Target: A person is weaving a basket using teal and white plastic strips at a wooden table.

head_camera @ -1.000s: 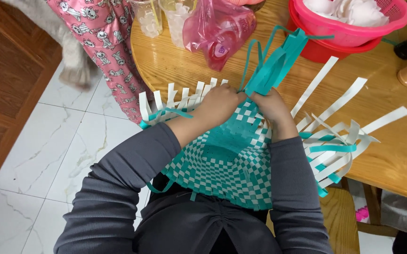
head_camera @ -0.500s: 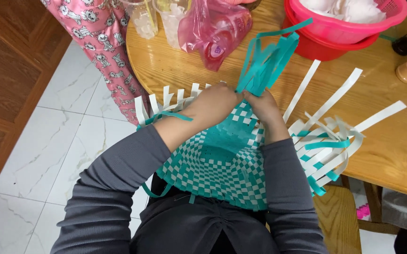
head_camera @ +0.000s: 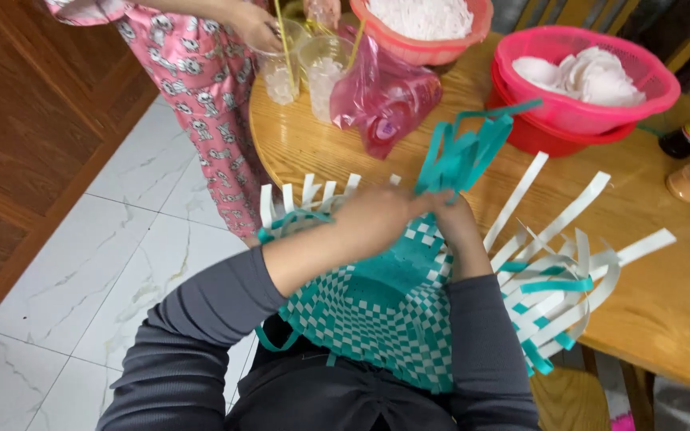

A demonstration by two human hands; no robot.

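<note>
Pink basins, cups, pink bag

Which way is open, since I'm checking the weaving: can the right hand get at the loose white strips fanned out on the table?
Probably yes. The right hand grips the teal strip bundle, and the white strips lie just beside it on the wooden table with nothing between; it would need to release the bundle first.

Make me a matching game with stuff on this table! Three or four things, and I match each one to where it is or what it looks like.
Things:
1. teal strips
2. pink basket
3. woven mat
4. plastic bag

Descriptions:
A. teal and white checks, lying over the lap
B. pink, see-through, beside the cups
C. bunched together at both hands
D. full of white pieces

Pairs: 1-C, 2-D, 3-A, 4-B
</note>
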